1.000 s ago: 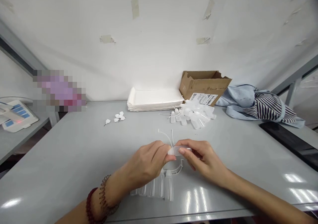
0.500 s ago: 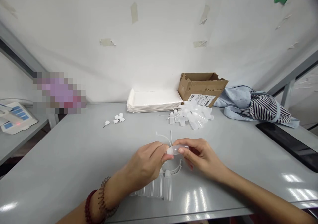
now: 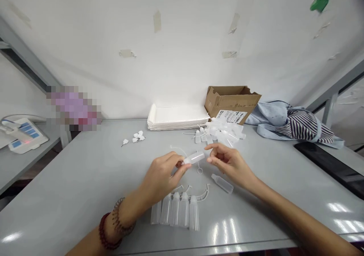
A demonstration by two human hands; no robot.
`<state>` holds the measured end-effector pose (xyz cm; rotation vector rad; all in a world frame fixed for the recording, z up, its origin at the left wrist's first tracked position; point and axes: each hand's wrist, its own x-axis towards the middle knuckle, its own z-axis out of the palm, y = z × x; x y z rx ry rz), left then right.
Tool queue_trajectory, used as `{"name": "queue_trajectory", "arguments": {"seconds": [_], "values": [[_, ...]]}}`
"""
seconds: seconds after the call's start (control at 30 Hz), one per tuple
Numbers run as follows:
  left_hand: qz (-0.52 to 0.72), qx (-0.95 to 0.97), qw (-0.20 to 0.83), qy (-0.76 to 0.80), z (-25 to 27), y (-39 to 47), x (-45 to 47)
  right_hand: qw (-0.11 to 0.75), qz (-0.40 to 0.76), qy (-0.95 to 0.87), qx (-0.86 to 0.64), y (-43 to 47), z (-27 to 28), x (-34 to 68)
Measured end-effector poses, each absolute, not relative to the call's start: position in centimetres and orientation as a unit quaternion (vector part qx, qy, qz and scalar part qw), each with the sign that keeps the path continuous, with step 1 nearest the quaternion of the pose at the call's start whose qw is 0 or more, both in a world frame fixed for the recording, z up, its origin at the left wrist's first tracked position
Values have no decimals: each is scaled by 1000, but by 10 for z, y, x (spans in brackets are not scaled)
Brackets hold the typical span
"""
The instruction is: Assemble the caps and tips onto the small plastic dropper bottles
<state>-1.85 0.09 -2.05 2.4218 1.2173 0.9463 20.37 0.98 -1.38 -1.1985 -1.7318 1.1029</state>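
Observation:
My left hand (image 3: 163,172) pinches a small translucent plastic squeeze bottle (image 3: 195,157) at its left, neck end. The bottle is tilted, its base pointing up to the right. Just past that base is my right hand (image 3: 231,163), thumb and forefinger apart, holding nothing. Another such bottle (image 3: 222,183) lies loose on the table below the right fingers. A thin white strap with a ring (image 3: 200,170) shows under the held bottle. Closer to me, several more bottles (image 3: 175,210) lie side by side with white straps at their necks; my left forearm partly covers the row.
Several white pointed caps (image 3: 138,135) lie left of centre. A heap of bottles (image 3: 226,131) sits before an open cardboard box (image 3: 233,102), beside stacked white padded envelopes (image 3: 178,117). A blue cloth bag (image 3: 270,114) and a black phone-like slab (image 3: 327,167) are at right.
My right hand has let go of the held bottle and drawn slightly right and up. My left hand has lifted the bottle a little. A loose bottle below my right hand has come into view.

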Motion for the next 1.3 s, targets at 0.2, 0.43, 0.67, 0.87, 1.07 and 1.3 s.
{"name": "queue_trajectory", "arguments": {"seconds": [0.2, 0.43, 0.67, 0.87, 1.07, 1.3], "values": [[295, 771, 174, 536, -30, 24, -24, 188, 351, -776, -489, 17, 4, 228], [147, 893, 195, 379, -8, 22, 1, 17, 294, -825, -482, 8, 12, 249], [102, 901, 198, 372, -19, 10, 21, 23, 192, -860, -472, 0, 3, 234], [186, 854, 271, 403, -11, 11, 18, 103, 214, -848, -473, 0, 3, 226], [352, 739, 415, 396, -11, 9, 16, 190, 259, -833, -451, -1, -4, 219], [400, 689, 455, 397, -7, 5, 8, 278, 254, -822, -427, -5, -17, 211]]}}
